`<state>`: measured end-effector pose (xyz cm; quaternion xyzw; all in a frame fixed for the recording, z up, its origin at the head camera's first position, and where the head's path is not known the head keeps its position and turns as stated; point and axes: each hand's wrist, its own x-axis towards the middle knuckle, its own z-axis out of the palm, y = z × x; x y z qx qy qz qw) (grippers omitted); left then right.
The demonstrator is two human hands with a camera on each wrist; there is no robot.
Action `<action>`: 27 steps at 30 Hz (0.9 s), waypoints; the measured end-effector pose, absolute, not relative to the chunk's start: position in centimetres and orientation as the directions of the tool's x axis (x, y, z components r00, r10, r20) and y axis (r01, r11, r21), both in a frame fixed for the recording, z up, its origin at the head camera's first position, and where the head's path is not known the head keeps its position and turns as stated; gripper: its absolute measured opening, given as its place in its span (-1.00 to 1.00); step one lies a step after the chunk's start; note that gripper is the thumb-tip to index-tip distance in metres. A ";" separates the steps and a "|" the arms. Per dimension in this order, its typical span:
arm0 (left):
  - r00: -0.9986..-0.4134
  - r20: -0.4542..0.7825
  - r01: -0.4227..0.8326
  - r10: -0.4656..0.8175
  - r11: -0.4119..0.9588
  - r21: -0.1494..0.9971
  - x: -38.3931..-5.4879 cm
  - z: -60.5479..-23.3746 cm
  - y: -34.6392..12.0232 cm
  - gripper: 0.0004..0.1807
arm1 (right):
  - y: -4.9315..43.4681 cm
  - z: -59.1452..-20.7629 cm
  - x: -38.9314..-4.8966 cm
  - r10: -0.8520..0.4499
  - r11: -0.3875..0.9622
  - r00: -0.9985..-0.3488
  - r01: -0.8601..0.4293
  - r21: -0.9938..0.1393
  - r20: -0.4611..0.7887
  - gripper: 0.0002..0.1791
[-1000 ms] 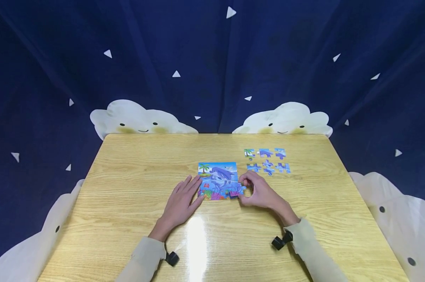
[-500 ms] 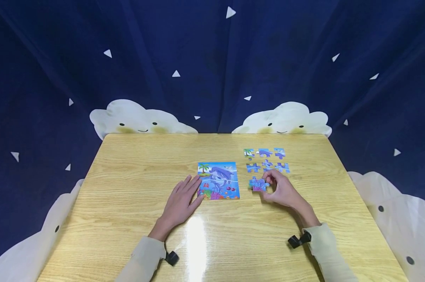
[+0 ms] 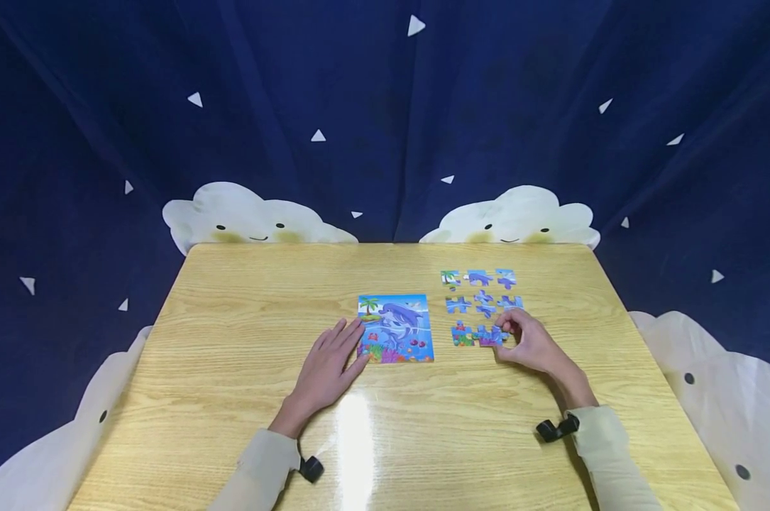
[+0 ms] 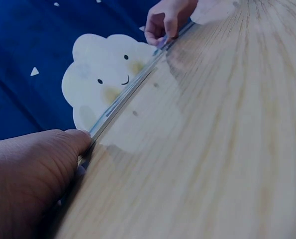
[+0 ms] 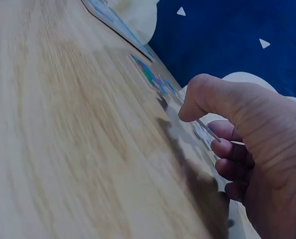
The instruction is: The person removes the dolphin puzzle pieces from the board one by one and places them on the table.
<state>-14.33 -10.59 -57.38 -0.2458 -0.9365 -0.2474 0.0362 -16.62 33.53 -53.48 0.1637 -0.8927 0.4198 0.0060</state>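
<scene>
In the head view, a square dolphin picture [image 3: 397, 330] lies mid-table. My left hand [image 3: 329, 365] rests on its left edge, fingers extended. To the right of it, my right hand [image 3: 531, 345] pinches a purple-and-blue jigsaw piece [image 3: 488, 336] between thumb and curled forefinger, just above or at the table. The right wrist view shows that piece [image 5: 210, 131] edge-on, like a thin grey strip. Another piece with a red crab and green plants [image 3: 463, 335] lies left of the held one. Behind them are two rows of jigsaw pieces [image 3: 458, 305].
The wooden table [image 3: 263, 284] has a dark blue curtain [image 3: 359, 106] with white cloud figures along its back and sides. A bright light reflection [image 3: 355, 447] falls on the near tabletop. Each wrist carries a small black camera [image 3: 311, 468].
My right hand has moved from the picture's right edge rightward to the piece rows. A crab piece now lies at the front row's left. My left hand stays put.
</scene>
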 end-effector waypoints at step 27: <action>-0.877 0.195 0.478 0.439 0.754 0.451 -14.4 -57.4 -10.6 -0.29 | 36.1 -54.5 -17.5 -0.304 0.651 -0.952 -0.225 -0.725 0.022 -0.60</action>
